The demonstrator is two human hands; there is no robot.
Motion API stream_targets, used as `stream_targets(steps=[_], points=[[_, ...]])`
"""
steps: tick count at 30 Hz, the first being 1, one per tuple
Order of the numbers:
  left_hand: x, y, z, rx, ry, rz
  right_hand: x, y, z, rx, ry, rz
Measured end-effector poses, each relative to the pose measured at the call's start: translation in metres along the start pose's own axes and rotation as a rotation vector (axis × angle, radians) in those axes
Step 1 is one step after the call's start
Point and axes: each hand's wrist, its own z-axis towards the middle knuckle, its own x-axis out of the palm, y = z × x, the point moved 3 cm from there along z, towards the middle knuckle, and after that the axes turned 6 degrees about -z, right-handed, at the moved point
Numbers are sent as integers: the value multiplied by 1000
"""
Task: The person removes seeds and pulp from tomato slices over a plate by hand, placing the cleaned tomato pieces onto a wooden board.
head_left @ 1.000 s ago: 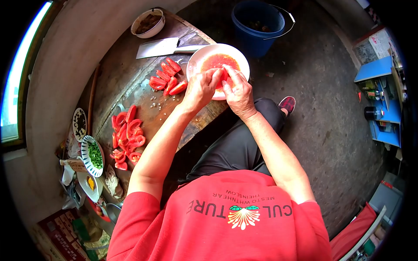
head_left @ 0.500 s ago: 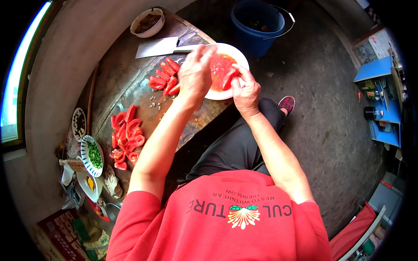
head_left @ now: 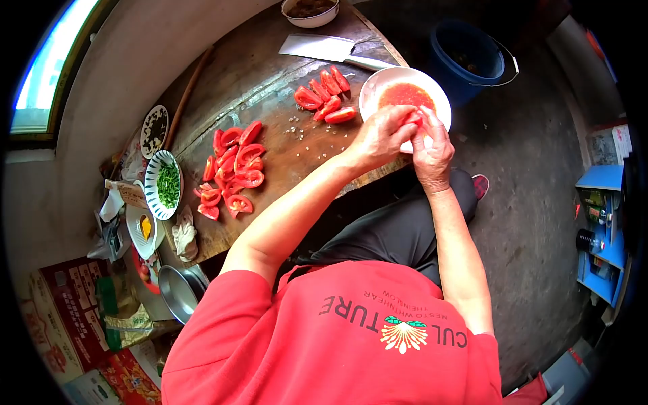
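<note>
Over the near rim of a white plate (head_left: 370, 101), my left hand (head_left: 383, 137) and my right hand (head_left: 433, 156) are close together. Both have their fingers closed on a red tomato wedge (head_left: 420, 123), mostly hidden by the fingers. Wet red tomato pulp (head_left: 407, 96) lies in the plate beyond them. A small group of cut tomato wedges (head_left: 327, 94) sits on the wooden table left of the plate. Farther left is a larger heap of tomato wedges (head_left: 233, 167). Pale seeds are scattered between the two groups.
A cleaver (head_left: 317, 47) lies on the table (head_left: 270, 81), its handle reaching the plate. A bowl (head_left: 312, 19) stands at the far edge. Chopped greens fill a striped bowl (head_left: 154, 192) on the left. A blue bucket (head_left: 445, 67) stands on the floor beyond the plate.
The view has shifted, so the table appears farther right. My left hand, blurred and apart before, has come to my right hand and grips the tomato wedge with it.
</note>
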Motion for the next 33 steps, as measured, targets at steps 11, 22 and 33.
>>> stream_targets(steps=[11,22,33], points=[[-199,81,-100,-311,-284,1179,-3,2,-2,38,-55,39],[-89,90,-101,-345,-462,864,-1,0,-3,68,-40,-17],[-40,96,-38,-180,-725,259,3,-12,-5,128,-13,-12]])
